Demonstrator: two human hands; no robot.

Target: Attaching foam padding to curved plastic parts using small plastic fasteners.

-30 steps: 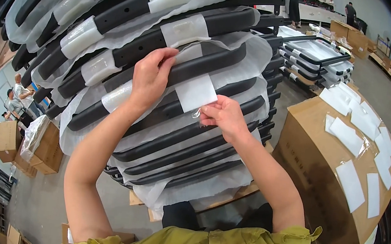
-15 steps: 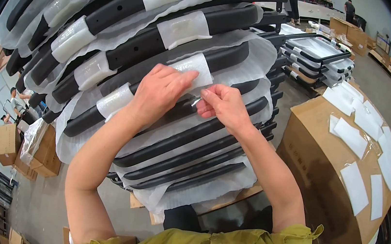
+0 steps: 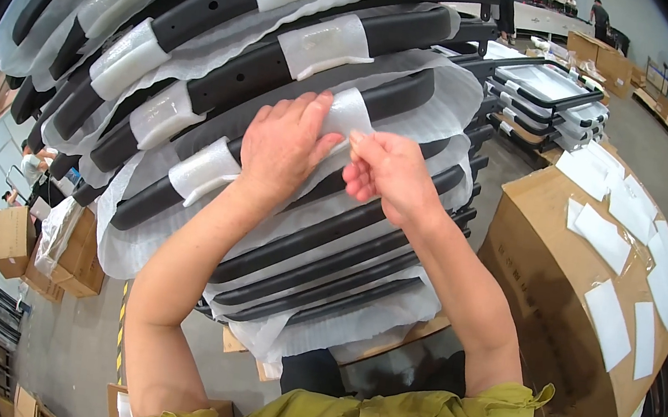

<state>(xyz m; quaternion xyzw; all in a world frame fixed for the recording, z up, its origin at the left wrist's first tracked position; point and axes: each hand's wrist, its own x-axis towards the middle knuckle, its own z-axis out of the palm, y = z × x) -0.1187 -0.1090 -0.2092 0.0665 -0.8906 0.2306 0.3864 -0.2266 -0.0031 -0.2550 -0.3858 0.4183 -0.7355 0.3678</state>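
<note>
A white foam sheet is wrapped around a black metal bar in the stack in front of me. My left hand lies over the left part of this wrap, fingers stretched and close together, thumb pointing right. At the wrap's lower right corner, my right hand pinches its edge between thumb and forefinger, the other fingers curled. Similar foam wraps sit on the same bar to the left and on the bars above, such as the wrap just beyond my hands. Thin white sheeting lies between the bars.
On my right stands a large cardboard box with several loose white foam strips on top. Behind it is a stack of black frames. More cardboard boxes stand at the left, near other people. A person stands far back.
My left hand has flattened onto the wrap, fingers now pointing away from me. My right hand has risen slightly and moved right along the foam's edge. The view has shifted a little.
</note>
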